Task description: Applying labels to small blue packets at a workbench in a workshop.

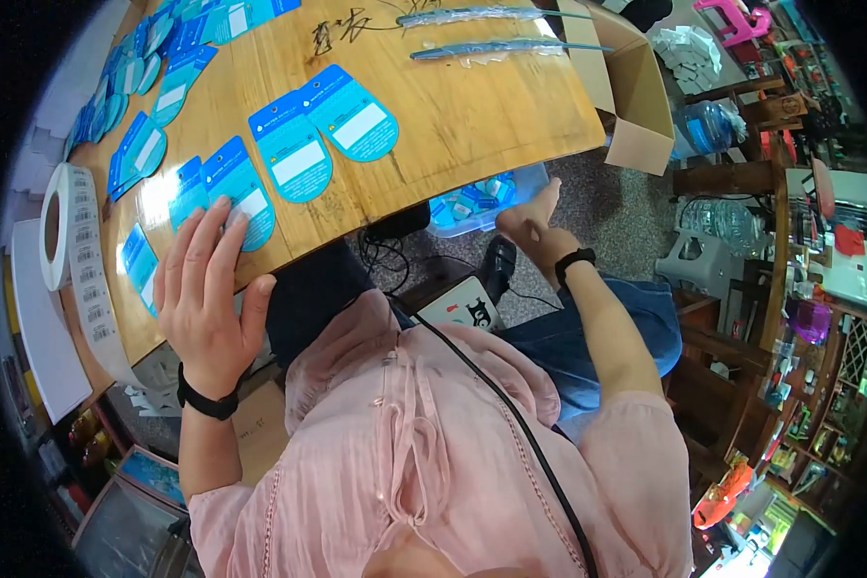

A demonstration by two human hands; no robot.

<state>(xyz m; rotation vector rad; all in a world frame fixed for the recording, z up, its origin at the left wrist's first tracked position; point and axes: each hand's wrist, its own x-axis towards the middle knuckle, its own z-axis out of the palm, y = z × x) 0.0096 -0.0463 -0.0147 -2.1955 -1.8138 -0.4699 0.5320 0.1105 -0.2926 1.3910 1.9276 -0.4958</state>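
Note:
My left hand [202, 308] lies on the left part of the wooden table with its fingers stretched out. Its fingertips rest on blue card tags [236, 183] with rounded ends and white label patches. Two more blue tags [356, 120] lie overlapping to its right, and another tag [139, 258] shows beside the hand at the left. Below the table edge, my right hand [535, 223] is at the near right corner of a clear plastic bin [460, 231], thumb and fingers around its rim. Small blue-and-white pieces [472, 197] fill the bin.
A heap of blue tags [169, 63] covers the table's far left. A roll of barcode labels [67, 226] stands at the left edge. Two bundles of thin blue strips [491, 46] lie at the back right, beside an open cardboard box [636, 87]. Cables [385, 260] hang under the table.

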